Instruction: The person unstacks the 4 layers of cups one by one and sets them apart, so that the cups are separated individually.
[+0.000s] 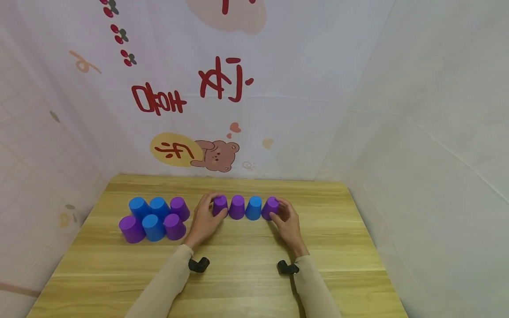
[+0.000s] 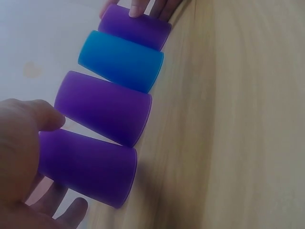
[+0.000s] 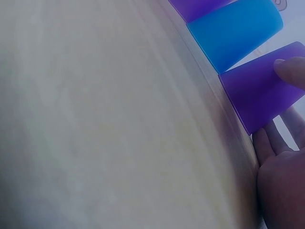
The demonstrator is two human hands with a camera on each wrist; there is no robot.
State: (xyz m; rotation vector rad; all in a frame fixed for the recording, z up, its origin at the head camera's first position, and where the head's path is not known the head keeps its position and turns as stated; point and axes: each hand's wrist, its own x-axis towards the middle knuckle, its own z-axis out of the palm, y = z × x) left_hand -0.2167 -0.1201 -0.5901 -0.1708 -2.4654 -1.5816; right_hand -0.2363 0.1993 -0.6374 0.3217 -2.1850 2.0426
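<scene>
Upside-down plastic cups stand in a side-by-side row on the wooden table. At the row's left end, my left hand (image 1: 205, 223) grips a purple cup (image 2: 88, 164), thumb on the near side and fingers behind it. A second purple cup (image 1: 237, 207) and a blue cup (image 1: 253, 208) stand in the middle, touched by neither hand. My right hand (image 1: 289, 225) holds the purple cup (image 3: 262, 88) at the right end between thumb and fingers. Its fingertips reach round the far side, partly hidden in the head view.
Left of my left hand, more upturned cups form two short rows, including a blue cup (image 1: 153, 227) and a purple cup (image 1: 132, 229). The wooden table (image 1: 238, 282) meets a printed cloth (image 1: 286, 137) at the back. White cloth also hangs along both sides.
</scene>
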